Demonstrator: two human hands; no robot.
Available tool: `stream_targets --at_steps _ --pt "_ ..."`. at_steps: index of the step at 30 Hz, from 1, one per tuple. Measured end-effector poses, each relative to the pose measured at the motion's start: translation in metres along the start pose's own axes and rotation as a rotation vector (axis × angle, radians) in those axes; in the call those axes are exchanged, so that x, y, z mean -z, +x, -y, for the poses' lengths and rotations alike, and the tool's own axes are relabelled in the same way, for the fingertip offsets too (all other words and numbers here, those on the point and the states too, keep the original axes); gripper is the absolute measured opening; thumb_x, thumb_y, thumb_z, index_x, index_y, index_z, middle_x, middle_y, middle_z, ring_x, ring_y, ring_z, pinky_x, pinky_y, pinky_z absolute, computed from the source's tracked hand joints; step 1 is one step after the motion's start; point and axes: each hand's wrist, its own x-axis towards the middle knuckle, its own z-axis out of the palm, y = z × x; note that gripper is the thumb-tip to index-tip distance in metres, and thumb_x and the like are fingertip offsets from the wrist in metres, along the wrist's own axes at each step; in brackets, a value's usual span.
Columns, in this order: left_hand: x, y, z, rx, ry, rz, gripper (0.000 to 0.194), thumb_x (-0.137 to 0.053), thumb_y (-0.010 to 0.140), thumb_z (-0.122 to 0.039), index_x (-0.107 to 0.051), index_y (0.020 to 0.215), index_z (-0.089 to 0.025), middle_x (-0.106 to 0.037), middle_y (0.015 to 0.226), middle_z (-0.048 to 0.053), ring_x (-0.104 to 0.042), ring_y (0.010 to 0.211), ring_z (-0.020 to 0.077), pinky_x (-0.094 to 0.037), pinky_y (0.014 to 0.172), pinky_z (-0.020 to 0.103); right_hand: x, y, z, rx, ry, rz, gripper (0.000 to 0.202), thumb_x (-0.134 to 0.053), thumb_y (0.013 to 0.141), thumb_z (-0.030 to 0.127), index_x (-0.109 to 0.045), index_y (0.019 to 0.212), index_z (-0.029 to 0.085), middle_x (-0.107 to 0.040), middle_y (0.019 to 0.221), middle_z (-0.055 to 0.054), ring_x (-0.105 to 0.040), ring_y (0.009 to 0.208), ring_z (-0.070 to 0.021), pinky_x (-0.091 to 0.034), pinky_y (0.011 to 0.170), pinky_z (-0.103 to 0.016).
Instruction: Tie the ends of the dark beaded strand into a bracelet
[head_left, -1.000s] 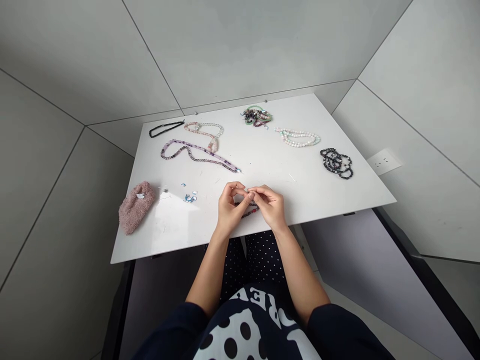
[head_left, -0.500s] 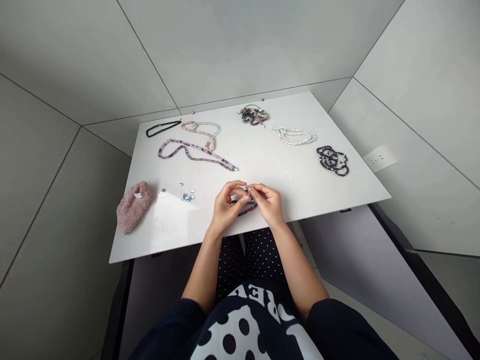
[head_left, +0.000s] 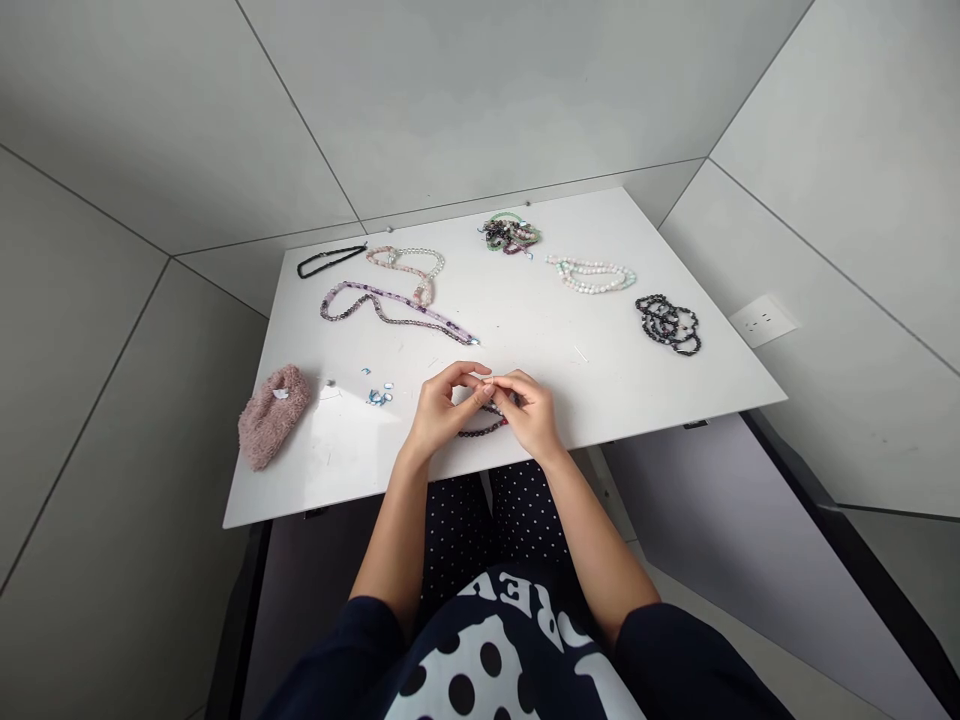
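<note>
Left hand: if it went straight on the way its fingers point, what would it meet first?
Likely the right hand, just ahead of the left hand; they're so close that I can't tell whether they touch.

White letters (head_left: 516, 592) on dark shirt (head_left: 559, 672): "R", "E" legible; others unclear.

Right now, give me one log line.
left hand: pinched, contents unclear | right hand: pinched, contents unclear | dark beaded strand: partly hidden by hands

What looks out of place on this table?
The fuzzy pink item, far left, seems odd among beaded strands. Small bluish scraps lie loose between it and the left hand, like litter. Nothing looks clearly broken.
</note>
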Motion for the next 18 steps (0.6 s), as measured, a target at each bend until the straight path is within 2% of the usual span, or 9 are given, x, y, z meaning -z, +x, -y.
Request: stream_targets --at_steps 3,7,11,18 --pt "-0.001 0.000 0.002 0.026 -0.020 -0.031 0.024 -0.075 0.083 -0.039 -0.070 0.098 -0.020 -0.074 0.079 0.003 -0.070 0.078 0.0172 -0.053 0.086 0.035 0.000 0.000 0.001 0.014 -0.006 -0.001 0.017 -0.062 0.093 0.035 -0.076 0.099 0.026 -0.072 0.089 -0.004 -0.065 0.080 -0.0168 -0.053 0.072 -0.032" --pt "-0.003 0.000 0.004 0.030 -0.051 -0.083 0.026 -0.078 0.081 -0.037 -0.068 0.098 -0.020 -0.074 0.076 0.002 -0.069 0.074 0.0158 -0.052 0.084 0.034 0.000 -0.001 0.003 0.014 -0.012 0.012 0.018 -0.060 0.094 0.034 -0.076 0.100 0.026 -0.073 0.092 -0.004 -0.065 0.083 -0.0174 -0.053 0.072 -0.032" --pt "-0.004 -0.001 0.005 0.010 -0.065 -0.078 0.021 -0.077 0.082 -0.036 -0.071 0.093 -0.020 -0.073 0.081 0.003 -0.068 0.077 0.0158 -0.053 0.082 0.032 0.000 -0.001 0.002 0.033 -0.030 -0.003 0.016 -0.061 0.094 0.033 -0.075 0.097 0.025 -0.071 0.088 -0.004 -0.064 0.080 -0.0164 -0.052 0.072 -0.032" --pt "-0.004 -0.001 0.011 -0.038 0.019 -0.124 0.018 -0.071 0.086 -0.038 -0.072 0.089 -0.020 -0.072 0.084 0.004 -0.064 0.081 0.0164 -0.051 0.080 0.032 -0.001 -0.001 0.002 0.028 -0.066 -0.024 0.016 -0.062 0.093 0.036 -0.073 0.094 0.024 -0.069 0.085 -0.003 -0.062 0.078 -0.0171 -0.052 0.073 -0.033"
